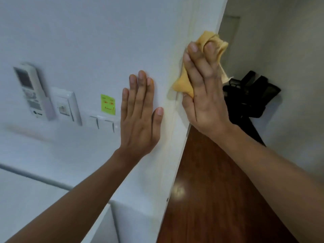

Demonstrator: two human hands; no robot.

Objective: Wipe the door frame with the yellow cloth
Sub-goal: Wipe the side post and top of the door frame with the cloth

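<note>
The white door frame (196,23) runs up the middle of the view, along the edge of the white wall. My right hand (205,95) presses a bunched yellow cloth (182,83) against the frame's outer edge; folds of the cloth stick out above and between my fingers. My left hand (140,109) lies flat on the wall just left of the frame, fingers spread and pointing up, holding nothing.
On the wall to the left hang a white remote control (32,92) in a holder, a white socket plate (65,106), a green sticky note (107,104) and light switches (103,122). Through the doorway lie a brown wooden floor (219,199) and a black chair (249,97).
</note>
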